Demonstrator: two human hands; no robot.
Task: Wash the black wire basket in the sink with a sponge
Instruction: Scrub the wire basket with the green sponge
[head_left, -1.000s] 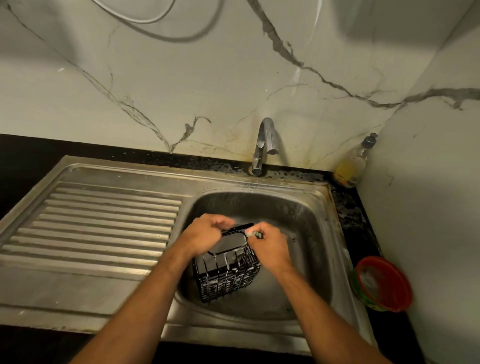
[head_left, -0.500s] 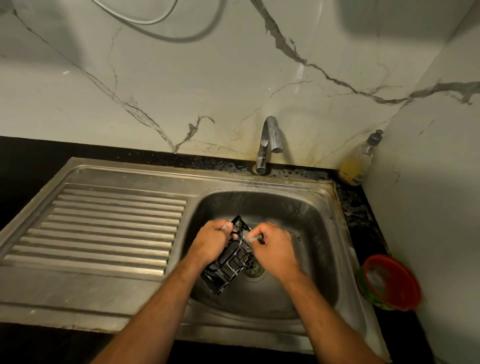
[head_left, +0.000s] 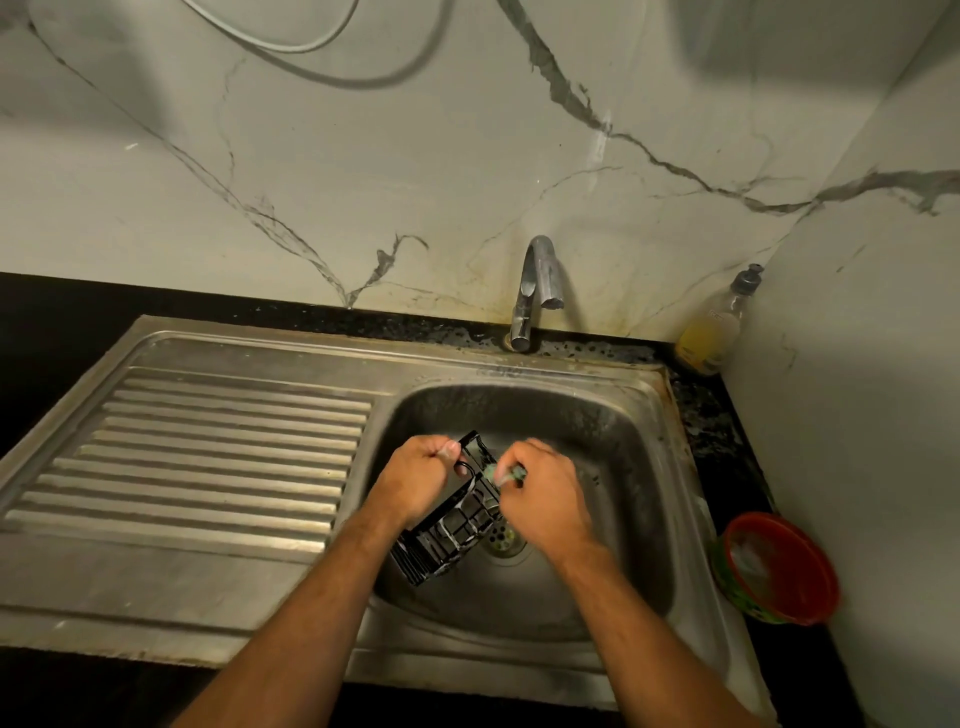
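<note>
The black wire basket (head_left: 451, 512) is held tilted above the basin of the steel sink (head_left: 613, 447), just left of the drain (head_left: 503, 538), one corner pointing up toward the tap (head_left: 535, 291) and the other end hanging low near the basin's front. The left hand (head_left: 415, 480) has its fingers curled round the basket's upper rim, thumb on top. The right hand (head_left: 540, 493) pinches a small greenish sponge (head_left: 506, 474) between curled fingers and thumb and presses it against the wires near that upper corner. White suds streak the lower wires, so the basket looks wet and probably slippery. It appears light and stiff, a rigid grid that should not bend under scrubbing, though thin wires give little surface to grip; a hold on the thicker rim or a corner, as the left hand has, seems safest. No water runs from the tap. A soap bottle (head_left: 714, 332) stands in the far right corner, and a red-rimmed bowl (head_left: 779, 569) sits on the counter right of the sink.
</note>
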